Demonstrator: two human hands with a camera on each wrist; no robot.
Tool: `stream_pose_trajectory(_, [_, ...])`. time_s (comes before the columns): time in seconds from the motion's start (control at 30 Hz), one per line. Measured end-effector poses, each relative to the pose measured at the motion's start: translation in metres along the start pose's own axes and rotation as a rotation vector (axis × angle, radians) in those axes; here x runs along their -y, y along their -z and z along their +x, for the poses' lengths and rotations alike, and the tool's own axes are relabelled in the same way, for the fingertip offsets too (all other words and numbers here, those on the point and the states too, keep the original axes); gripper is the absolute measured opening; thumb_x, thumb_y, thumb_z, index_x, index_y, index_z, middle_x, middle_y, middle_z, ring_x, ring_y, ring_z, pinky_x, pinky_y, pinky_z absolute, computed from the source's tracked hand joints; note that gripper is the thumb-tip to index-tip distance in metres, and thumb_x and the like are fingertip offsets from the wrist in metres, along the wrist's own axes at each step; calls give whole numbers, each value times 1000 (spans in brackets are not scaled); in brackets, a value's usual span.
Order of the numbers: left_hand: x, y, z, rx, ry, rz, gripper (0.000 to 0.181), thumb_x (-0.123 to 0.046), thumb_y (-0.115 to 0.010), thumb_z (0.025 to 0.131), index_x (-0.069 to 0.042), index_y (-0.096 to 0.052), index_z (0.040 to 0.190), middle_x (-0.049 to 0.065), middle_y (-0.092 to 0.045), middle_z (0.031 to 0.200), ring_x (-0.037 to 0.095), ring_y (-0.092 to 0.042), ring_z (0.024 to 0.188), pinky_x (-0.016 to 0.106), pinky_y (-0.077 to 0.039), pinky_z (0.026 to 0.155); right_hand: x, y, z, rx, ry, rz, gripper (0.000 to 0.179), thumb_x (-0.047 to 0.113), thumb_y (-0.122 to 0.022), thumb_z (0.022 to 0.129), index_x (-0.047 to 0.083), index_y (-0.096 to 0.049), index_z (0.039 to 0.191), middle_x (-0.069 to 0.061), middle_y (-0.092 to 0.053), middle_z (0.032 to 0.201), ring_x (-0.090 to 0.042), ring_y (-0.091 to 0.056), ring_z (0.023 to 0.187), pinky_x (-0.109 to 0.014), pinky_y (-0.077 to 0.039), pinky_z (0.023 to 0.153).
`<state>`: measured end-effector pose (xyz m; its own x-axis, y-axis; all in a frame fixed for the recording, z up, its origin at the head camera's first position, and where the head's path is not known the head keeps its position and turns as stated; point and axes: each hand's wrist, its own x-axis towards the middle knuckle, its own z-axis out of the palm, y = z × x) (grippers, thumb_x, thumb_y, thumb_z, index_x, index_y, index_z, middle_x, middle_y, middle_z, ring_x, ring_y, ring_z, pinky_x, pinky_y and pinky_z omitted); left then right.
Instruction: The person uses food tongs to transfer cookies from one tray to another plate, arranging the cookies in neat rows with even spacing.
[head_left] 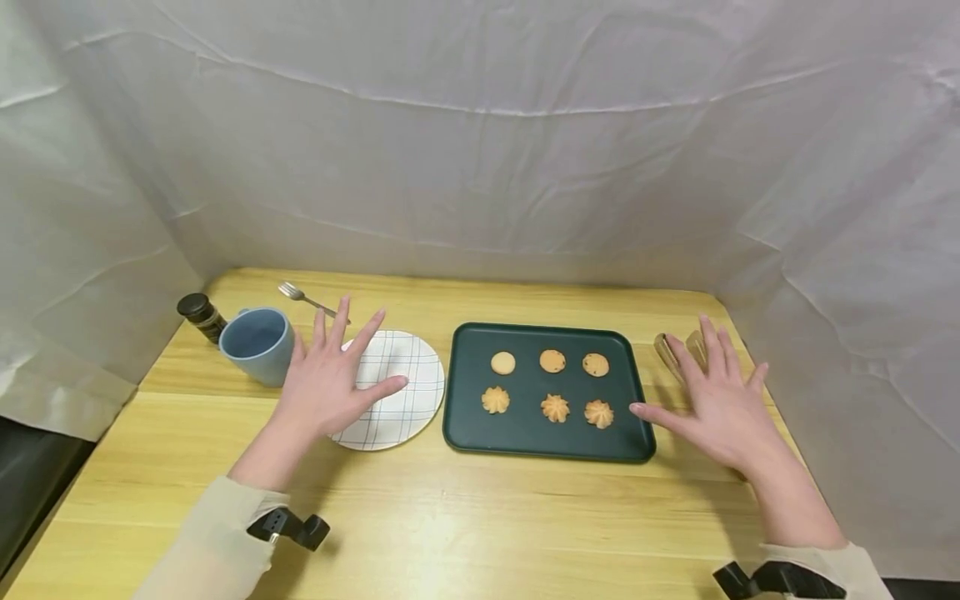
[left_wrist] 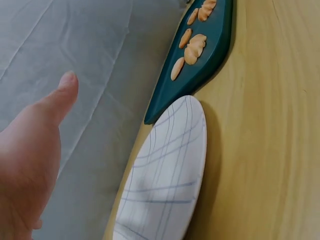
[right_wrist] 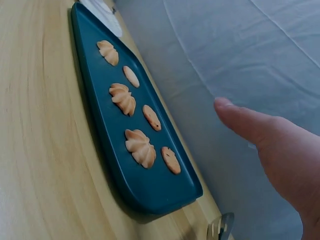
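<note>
Both grips released, holding nothing. Left grip [head_left: 326, 383]: fingers spread over the checked plate [head_left: 408, 367], with the blue mug [head_left: 276, 365] just beside its little-finger side; mug contact, can't tell. Right grip [head_left: 723, 408]: also spread, over the tongs [head_left: 667, 358], which it partly covers. Its thumb overlaps the tray's right rim in the head view, but the right wrist view shows it raised clear.

Six cookies sit in the dark green tray [head_left: 525, 437], mid-tabletop [head_left: 442, 517]: three round ones in the far row, e.g. the plain round cookie [head_left: 503, 362], three ridged in the near row, e.g. the middle flower cookie [head_left: 555, 408]. Plate is just left of the tray. Fork [head_left: 313, 303] and black-lidded jar [head_left: 201, 317] lie toward the far left.

We read this as a ready pose over the tools. Handling notes: tong tips point away from us, so we'd take the arms near mid-length and lift before swinging left, clearing the tray rim. Cookies look crumbly; we'd squeeze lightly, straight down from above, and across the body on ridged ones. Left side: steady the plate by its rim, and watch the little finger against the mug.
</note>
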<state>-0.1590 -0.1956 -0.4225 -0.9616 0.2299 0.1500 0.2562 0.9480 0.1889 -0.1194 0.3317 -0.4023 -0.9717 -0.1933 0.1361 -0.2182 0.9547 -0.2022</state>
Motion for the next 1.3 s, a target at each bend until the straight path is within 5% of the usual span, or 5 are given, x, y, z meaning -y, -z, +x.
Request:
stream_pose_trajectory(0.43, [20, -5, -21, 22, 92, -183, 101, -81, -50, 95, -27, -13, 172, 25, -12, 173, 57, -24, 151, 78, -31, 108, -20, -5, -13, -14, -42, 171, 119, 58, -82, 88, 12, -11, 171, -25, 11, 173, -65, -7, 149, -87, -3, 108])
stream_pose_trajectory(0.73, [34, -15, -32, -59, 92, -348, 98, -65, -63, 99, -9, -23, 169, 27, -28, 168, 52, -31, 149, 72, -29, 114, -36, -11, -16, -41, -40, 221, 108, 48, -83, 91, 12, -18, 170, -32, 2, 171, -67, -11, 148, -86, -14, 106])
stream_pose_trajectory(1.07, [42, -25, -46, -160, 146, -420, 85, -47, -74, 99, 5, -41, 158, 31, -45, 157, 53, -40, 144, 68, -34, 113, -47, -17, -20, -37, -86, 273, 105, 46, -82, 93, 4, -21, 167, -37, -3, 169, -66, -16, 146, -84, -21, 105])
stream_pose_trajectory(1.3, [46, -27, -53, -177, 268, -485, 69, -35, -75, 101, 11, -53, 147, 33, -56, 145, 51, -54, 132, 63, -46, 105, -55, -30, -23, -76, -93, 319, 101, 36, -86, 91, -4, -27, 163, -42, -12, 163, -70, -25, 138, -83, -24, 105])
